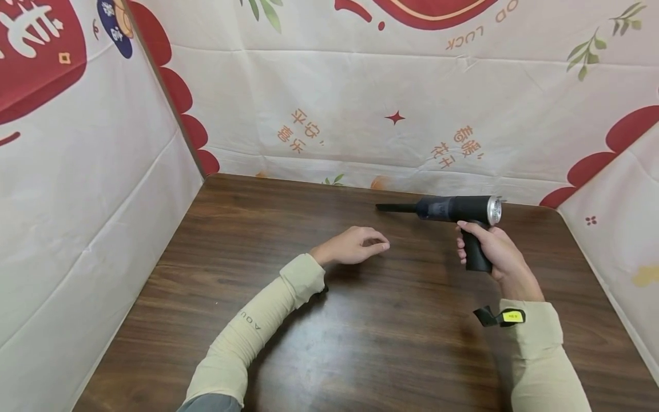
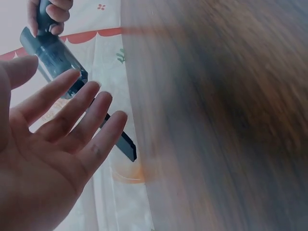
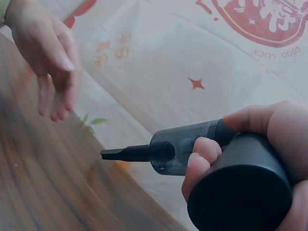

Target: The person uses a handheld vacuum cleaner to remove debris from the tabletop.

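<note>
The right hand [image 1: 489,249] holds a small handheld vacuum [image 1: 453,209] by its pistol grip, fingers [image 3: 202,156] wrapped round the black handle, with the body raised above the worktop [image 1: 360,343] toward its far right side. The vacuum's dark barrel runs level to the left and ends in a thin flat nozzle [image 1: 393,208], with a silvery ring at the rear end. It looks like a hard plastic tool, rigid and probably light enough for one hand; the handle is the natural place to grip, since it sits under the barrel's rear half. The nozzle looks like the weakest part and is a poor place to grab. The left hand [image 1: 352,246] hovers just above the worktop, left of the nozzle, its fingers [image 2: 91,108] spread and relaxed, holding nothing.
</note>
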Motion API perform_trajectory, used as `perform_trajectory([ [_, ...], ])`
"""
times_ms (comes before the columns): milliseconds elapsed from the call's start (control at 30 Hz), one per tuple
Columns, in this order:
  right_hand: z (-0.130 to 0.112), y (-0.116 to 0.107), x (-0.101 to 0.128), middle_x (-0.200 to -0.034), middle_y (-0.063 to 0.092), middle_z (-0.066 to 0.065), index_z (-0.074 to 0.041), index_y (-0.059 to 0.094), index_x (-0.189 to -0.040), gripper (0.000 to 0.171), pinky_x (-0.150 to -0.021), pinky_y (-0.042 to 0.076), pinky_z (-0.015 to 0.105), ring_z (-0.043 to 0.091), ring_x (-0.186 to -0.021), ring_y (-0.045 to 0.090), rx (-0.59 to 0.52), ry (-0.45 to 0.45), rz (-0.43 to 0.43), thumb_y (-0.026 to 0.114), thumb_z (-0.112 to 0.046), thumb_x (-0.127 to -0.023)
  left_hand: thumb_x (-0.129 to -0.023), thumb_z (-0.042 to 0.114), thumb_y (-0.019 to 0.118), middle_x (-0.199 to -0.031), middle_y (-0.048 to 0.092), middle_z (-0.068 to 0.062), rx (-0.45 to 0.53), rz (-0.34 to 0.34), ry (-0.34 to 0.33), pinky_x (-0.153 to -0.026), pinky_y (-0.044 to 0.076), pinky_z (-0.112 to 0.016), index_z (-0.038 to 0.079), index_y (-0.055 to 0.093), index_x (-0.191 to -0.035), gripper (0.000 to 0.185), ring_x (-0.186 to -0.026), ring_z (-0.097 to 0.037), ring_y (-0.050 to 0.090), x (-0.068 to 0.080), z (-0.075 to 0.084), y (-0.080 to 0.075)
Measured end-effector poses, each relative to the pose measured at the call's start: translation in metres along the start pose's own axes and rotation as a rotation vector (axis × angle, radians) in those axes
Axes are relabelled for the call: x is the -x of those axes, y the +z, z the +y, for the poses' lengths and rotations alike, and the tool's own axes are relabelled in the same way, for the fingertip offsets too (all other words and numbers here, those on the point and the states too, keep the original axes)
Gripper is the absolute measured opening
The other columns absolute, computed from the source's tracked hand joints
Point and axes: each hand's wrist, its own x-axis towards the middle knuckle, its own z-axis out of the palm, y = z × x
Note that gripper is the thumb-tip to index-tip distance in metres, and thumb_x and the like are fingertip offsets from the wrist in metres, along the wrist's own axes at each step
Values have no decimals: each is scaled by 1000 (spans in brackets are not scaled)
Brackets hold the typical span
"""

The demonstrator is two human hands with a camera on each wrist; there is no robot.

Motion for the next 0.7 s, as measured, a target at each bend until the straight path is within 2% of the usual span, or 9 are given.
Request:
perform_trajectory([
  [133, 6, 10, 4, -69, 59, 3, -8, 59, -98, 18, -52, 55, 29, 15, -56, 59, -4, -3, -27, 56, -26, -103, -104, 30, 53, -122, 66, -1, -20, 94, -7, -97, 49, -29, 9, 68, -125, 33, -113, -12, 60, 1, -3, -1],
  [267, 13, 21, 9, -70, 58, 3, -8, 59, -98, 18, -52, 54, 27, 14, -56, 59, -16, -4, -68, 54, -25, -104, -101, 25, 59, -124, 65, -5, -61, 224, -4, -100, 48, -31, 9, 66, -124, 29, -118, -18, 59, 3, -4, -3],
  [400, 20, 32, 11, -70, 59, 3, -10, 59, -97, 19, -52, 54, 25, 14, -57, 59, -42, -10, -129, 50, -24, -105, -98, 21, 65, -127, 63, -8, -196, 347, -10, -102, 46, -35, 8, 65, -126, 31, -120, -22, 57, 7, -7, -8],
  [533, 28, 40, 11, -70, 59, 1, -10, 58, -96, 20, -52, 54, 24, 13, -57, 59, -73, -9, -191, 46, -22, -107, -96, 21, 68, -130, 60, -7, -350, 366, -45, -102, 47, -36, 10, 63, -131, 37, -122, -23, 54, 15, -10, -13],
  [633, 33, 46, 11, -70, 58, 1, -8, 57, -97, 21, -52, 53, 24, 12, -57, 59, -86, -12, -225, 44, -22, -108, -96, 22, 68, -129, 61, -7, -389, 348, -53, -99, 49, -35, 10, 62, -131, 38, -119, -22, 56, 21, -12, -15],
  [700, 36, 50, 10, -70, 58, 1, -8, 56, -98, 22, -52, 53, 23, 12, -57, 58, -95, -11, -245, 43, -22, -108, -95, 21, 70, -125, 63, -7, -403, 360, -36, -95, 51, -36, 9, 64, -130, 37, -115, -22, 58, 25, -13, -16],
])
